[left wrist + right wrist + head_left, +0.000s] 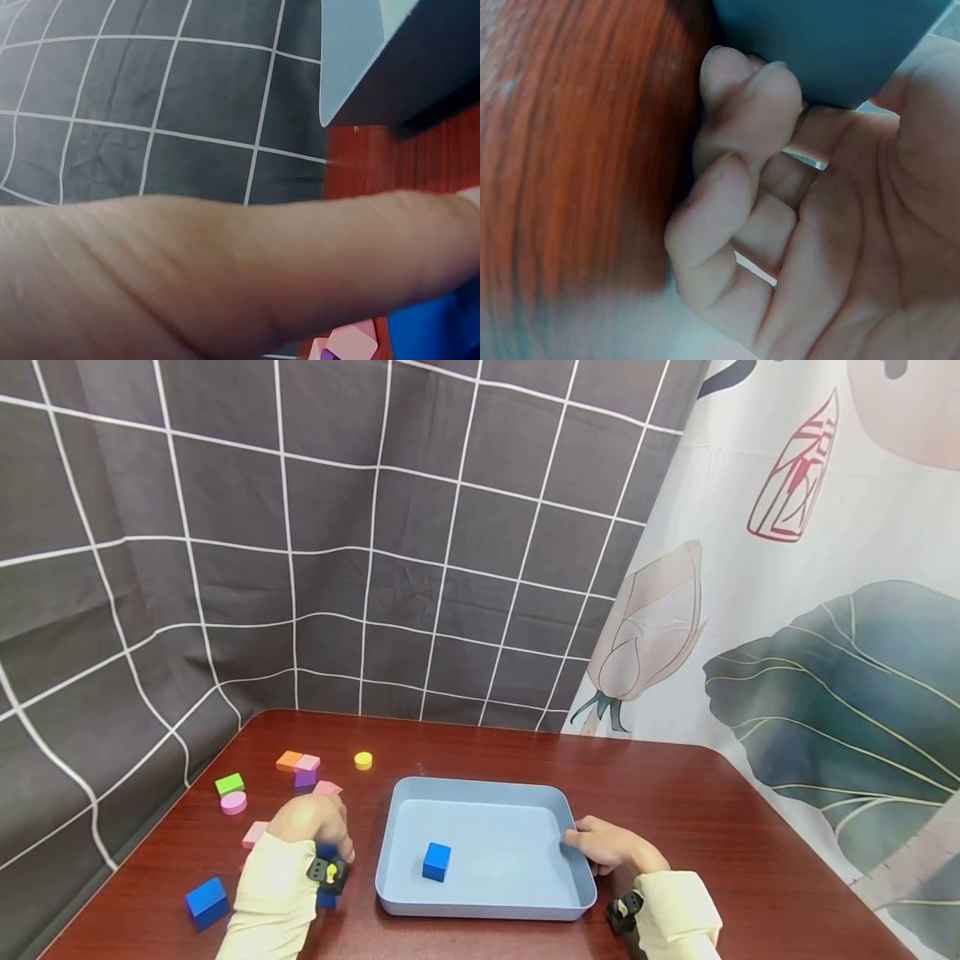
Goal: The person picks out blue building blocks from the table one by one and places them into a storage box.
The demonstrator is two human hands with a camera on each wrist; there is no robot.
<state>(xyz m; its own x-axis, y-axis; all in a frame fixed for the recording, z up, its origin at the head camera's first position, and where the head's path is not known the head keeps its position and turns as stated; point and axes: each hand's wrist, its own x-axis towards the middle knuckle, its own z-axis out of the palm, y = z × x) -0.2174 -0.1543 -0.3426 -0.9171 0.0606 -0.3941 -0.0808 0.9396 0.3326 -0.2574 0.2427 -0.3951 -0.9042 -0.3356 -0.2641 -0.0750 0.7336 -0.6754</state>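
I look forward and down from the head; both wrist cameras, very near, also see the tray [502, 852].

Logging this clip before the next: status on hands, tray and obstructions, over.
Left hand at blue block, grip unclear. Right hand gripping tray, right side. One blue cube inside. No obstruction seen between left hand and tray.

The head view was bright and evenly lit, with soft shadows on the table [675, 810], while the 2 wrist views looked dimmer and softer, the tray [405, 79] casting a dark shadow in the left and the table blurring low in the right.
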